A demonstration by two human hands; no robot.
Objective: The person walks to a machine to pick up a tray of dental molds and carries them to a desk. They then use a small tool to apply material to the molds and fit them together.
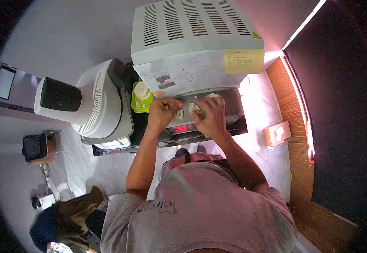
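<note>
My left hand is closed at the front of the white vented machine, its thumb and fingers pinched at a small cream ridged piece that looks like part of a dental model. Beside it, my right hand curls its fingers and thumb around a second cream ridged piece. Both hands are over a grey metal surface, just above a red lit display. A pale rounded thing shows partly behind my right fingers. The fingers hide much of each piece.
The white vented machine stands right in front, with a printed sheet and a yellow note on it. To its left are a green tray with a white tub and a large white-and-black device. A small box lies at right.
</note>
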